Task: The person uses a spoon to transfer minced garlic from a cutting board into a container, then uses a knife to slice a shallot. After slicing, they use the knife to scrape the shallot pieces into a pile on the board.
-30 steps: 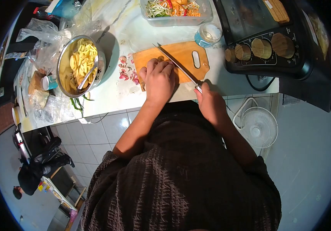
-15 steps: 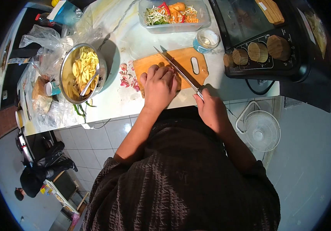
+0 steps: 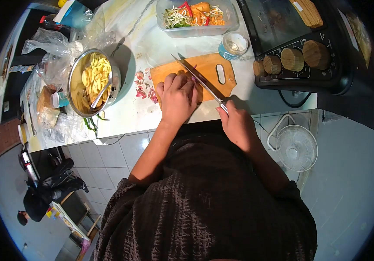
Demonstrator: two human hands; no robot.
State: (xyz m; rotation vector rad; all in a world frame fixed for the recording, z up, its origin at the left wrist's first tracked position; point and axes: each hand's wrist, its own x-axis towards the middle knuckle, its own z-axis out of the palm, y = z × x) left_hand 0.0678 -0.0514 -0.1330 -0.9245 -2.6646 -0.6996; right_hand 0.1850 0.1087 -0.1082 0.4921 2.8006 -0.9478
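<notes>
On the wooden cutting board [image 3: 229, 67], my left hand [image 3: 178, 99] is closed with bent fingers over a shallot [image 3: 194, 79]. Only a small purplish part of it shows beside the fingertips. My right hand [image 3: 238, 125] grips the handle of a knife [image 3: 203, 82]. The long blade slants up and left across the board, close along the fingers of my left hand. Reddish shallot skins [image 3: 141, 92] lie on the table at the board's left edge.
A metal bowl [image 3: 116, 80] of yellow slices with a spoon stands left. Behind the board are a clear food container [image 3: 195, 30] and a small tub [image 3: 227, 54]. A black oven [image 3: 278, 52] occupies the right. Plastic bags [image 3: 50, 43] crowd the left; a person [image 3: 39, 202] is beyond.
The knife and my right hand have shifted very slightly left and upward. My left hand stays over the shallot, its wrist moved slightly left.
</notes>
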